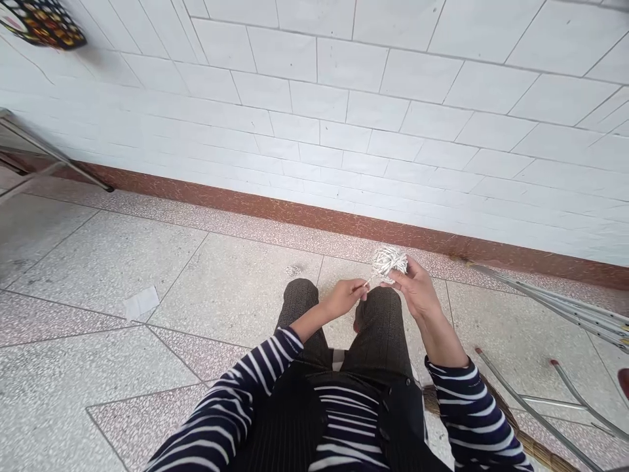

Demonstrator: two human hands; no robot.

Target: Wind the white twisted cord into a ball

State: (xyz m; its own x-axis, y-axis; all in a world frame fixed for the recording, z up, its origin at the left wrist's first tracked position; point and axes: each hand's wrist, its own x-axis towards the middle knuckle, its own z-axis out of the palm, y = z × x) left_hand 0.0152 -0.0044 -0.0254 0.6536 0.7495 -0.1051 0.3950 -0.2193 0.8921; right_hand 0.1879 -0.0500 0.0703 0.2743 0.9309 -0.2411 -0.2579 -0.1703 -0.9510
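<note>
The right hand (pixel 417 288) curls round a roundish white cord ball (pixel 388 257) by the right knee (pixel 386 303); the left hand (pixel 346 295) pinches its strand (pixel 372 280), slanting back leftward. Beyond the left knee (pixel 301 295) lies tangled cord (pixel 293 270); farther left, paper (pixel 141 303); rightward, metal tubing (pixel 550 401).

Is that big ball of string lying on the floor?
No, the right hand holds the ball of string while the left hand pinches a strand leading from it.
</note>
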